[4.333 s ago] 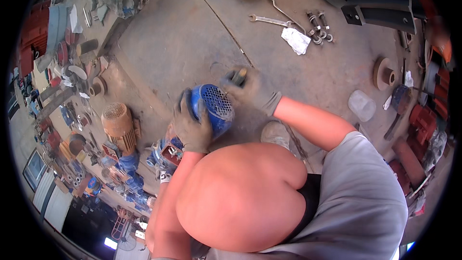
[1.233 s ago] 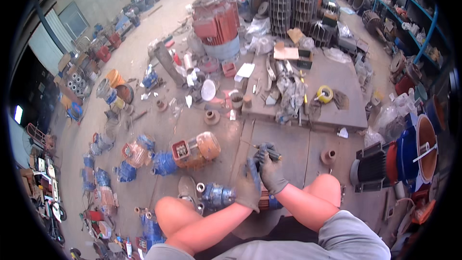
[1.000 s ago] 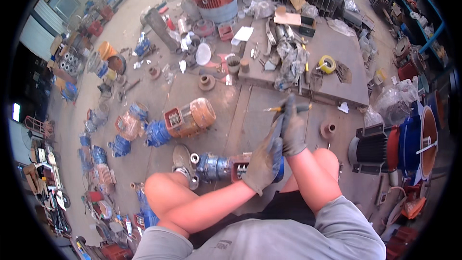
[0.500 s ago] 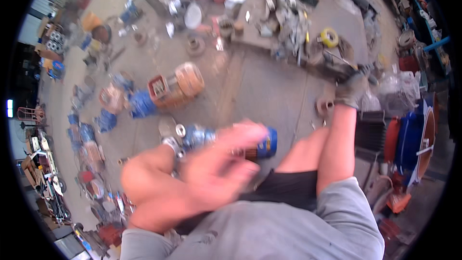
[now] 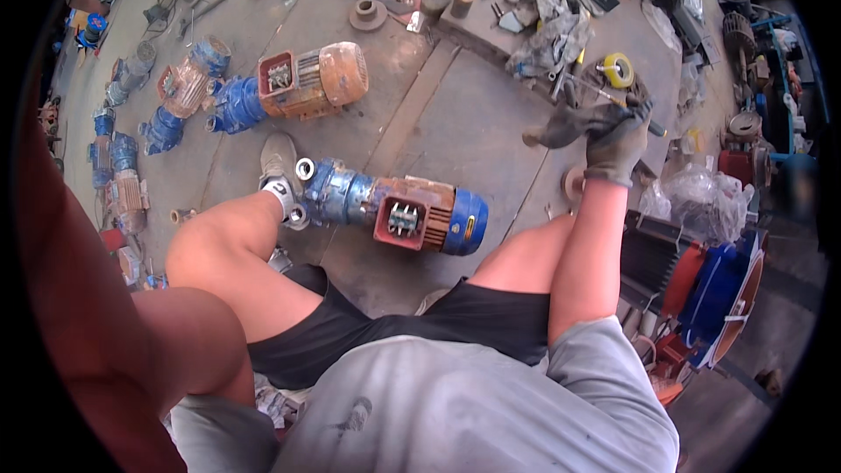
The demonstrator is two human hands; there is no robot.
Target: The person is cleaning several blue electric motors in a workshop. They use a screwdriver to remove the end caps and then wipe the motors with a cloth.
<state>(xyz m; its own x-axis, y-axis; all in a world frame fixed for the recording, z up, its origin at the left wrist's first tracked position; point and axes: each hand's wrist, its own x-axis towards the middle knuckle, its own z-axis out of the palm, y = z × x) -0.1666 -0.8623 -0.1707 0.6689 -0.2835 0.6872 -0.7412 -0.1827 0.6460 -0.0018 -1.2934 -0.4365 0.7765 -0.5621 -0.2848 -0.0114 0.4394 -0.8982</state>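
Observation:
My right hand [image 5: 613, 142], in a grey work glove, is closed at the right, above the cluttered metal plate. A long thin screwdriver [image 5: 598, 89] passes through its grip, its dark handle end sticking out on the far side. From the same hand a limp dark piece, apparently a loose work glove [image 5: 565, 126], hangs leftward. My left forearm [image 5: 66, 298] rises very close along the left edge, and its hand lies outside the picture. Between my legs on the floor is an electric motor [image 5: 416, 217] with a blue gear unit, its terminal box uncovered.
A second motor [image 5: 320, 79] with orange-brown housing lies ahead, with more blue units [image 5: 164, 130] to the left. A yellow tape roll [image 5: 618, 70] sits near my right hand. Plastic bags [image 5: 705, 197] and a large blue-rimmed machine part [image 5: 714, 293] stand right. A flanged ring [image 5: 368, 13] lies farther off.
My bare left hand has swung from in front of my body up and out past the left edge. My right hand has shifted a little left with the screwdriver. The view has tilted.

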